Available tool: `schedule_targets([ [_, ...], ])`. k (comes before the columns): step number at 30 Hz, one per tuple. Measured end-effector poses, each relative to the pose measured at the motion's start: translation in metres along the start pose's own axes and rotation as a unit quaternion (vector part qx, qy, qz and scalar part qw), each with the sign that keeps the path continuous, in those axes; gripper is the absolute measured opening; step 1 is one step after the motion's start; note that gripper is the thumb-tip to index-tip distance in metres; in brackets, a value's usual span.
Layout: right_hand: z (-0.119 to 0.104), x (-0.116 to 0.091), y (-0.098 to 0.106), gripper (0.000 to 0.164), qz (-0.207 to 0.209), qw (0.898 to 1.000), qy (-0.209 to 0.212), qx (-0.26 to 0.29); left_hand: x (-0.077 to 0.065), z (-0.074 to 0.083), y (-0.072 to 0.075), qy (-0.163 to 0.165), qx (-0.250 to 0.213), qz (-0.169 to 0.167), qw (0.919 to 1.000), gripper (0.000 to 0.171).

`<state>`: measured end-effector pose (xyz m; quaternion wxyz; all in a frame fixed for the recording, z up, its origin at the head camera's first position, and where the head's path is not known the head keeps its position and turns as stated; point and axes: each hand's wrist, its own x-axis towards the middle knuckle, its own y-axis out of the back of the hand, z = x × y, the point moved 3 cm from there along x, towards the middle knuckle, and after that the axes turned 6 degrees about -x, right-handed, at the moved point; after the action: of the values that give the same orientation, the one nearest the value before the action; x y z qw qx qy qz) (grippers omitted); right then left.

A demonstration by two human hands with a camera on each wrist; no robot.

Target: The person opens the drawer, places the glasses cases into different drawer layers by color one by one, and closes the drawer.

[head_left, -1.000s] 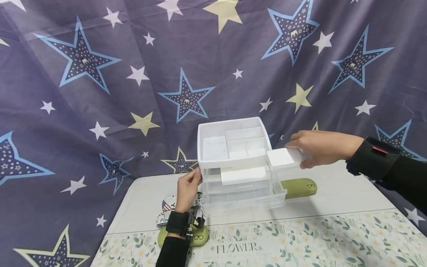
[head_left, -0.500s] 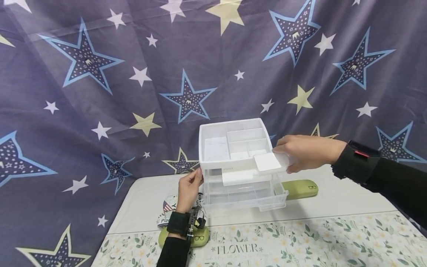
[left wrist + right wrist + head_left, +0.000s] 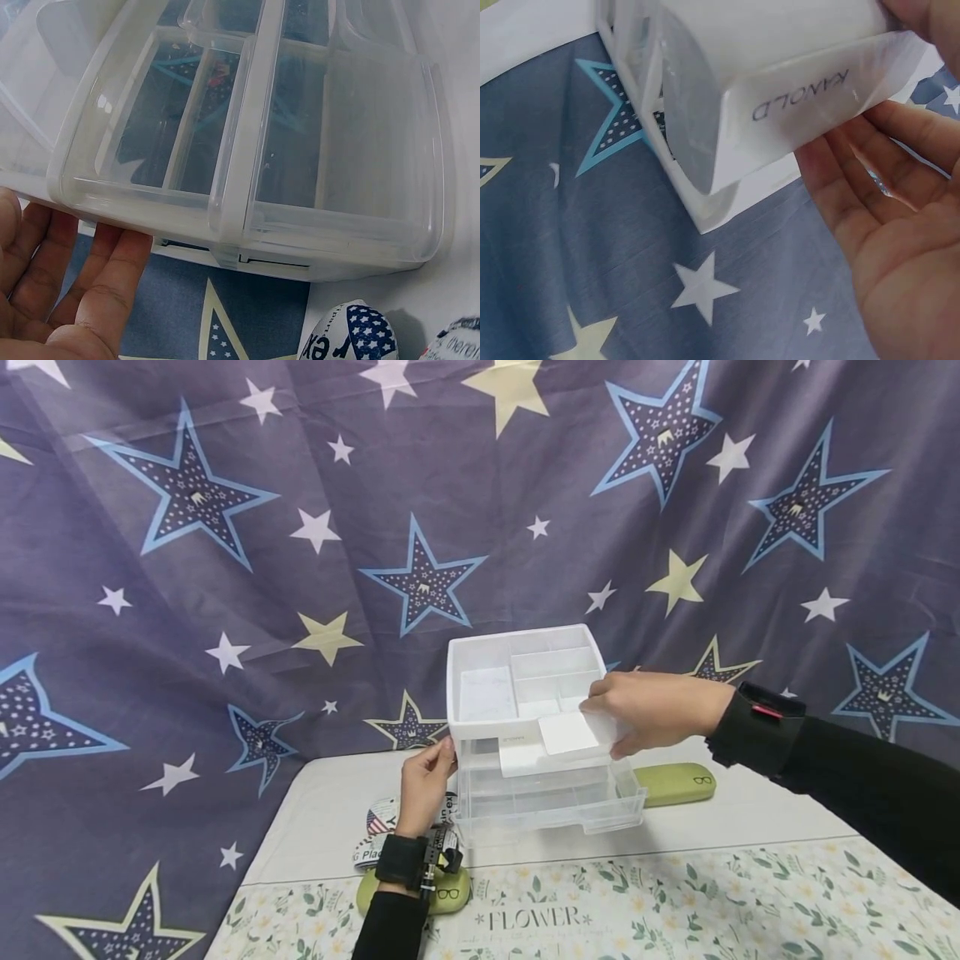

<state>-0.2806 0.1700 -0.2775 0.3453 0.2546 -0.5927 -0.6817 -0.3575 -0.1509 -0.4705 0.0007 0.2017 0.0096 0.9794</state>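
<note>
A white plastic desk organizer (image 3: 525, 727) stands on the table, with a divided top tray and a clear drawer (image 3: 555, 814) pulled out below. My left hand (image 3: 426, 785) grips its left side near the tray rim; in the left wrist view the fingers (image 3: 112, 285) curl at the edge. My right hand (image 3: 637, 710) holds a white box (image 3: 567, 732) by its right end, thumb above and fingers below, at the organizer's front right. The right wrist view shows KANOLD printed on this box (image 3: 802, 105). A second white box (image 3: 517, 760) lies under the top tray, partly covered by the held one.
A green glasses case (image 3: 675, 785) lies right of the organizer, and another (image 3: 450, 893) lies near my left wrist. Printed rounded items (image 3: 378, 822) with a flag pattern sit beside my left forearm. A starry curtain (image 3: 262, 568) hangs behind the table.
My right hand has moved left and slightly down with the white box, bringing it from the organizer's right side to its front, over the second box. The left hand stays in place.
</note>
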Motion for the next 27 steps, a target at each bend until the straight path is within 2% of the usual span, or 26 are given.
schedule_targets([
  [7, -0.01, 0.014, -0.002, 0.058, -0.013, 1.0, 0.003, 0.007, 0.0, -0.001, 0.0, -0.005, 0.004, 0.004, 1.0, 0.049],
  [18, -0.026, 0.035, -0.004, 0.048, -0.002, 0.999, 0.036, 0.025, 0.0, 0.0, 0.001, -0.005, -0.004, 0.006, 1.0, 0.044],
  [27, -0.033, 0.042, -0.018, 0.045, -0.027, 0.998, 0.038, 0.036, 0.001, 0.0, -0.001, -0.003, 0.002, 0.008, 1.0, 0.05],
])
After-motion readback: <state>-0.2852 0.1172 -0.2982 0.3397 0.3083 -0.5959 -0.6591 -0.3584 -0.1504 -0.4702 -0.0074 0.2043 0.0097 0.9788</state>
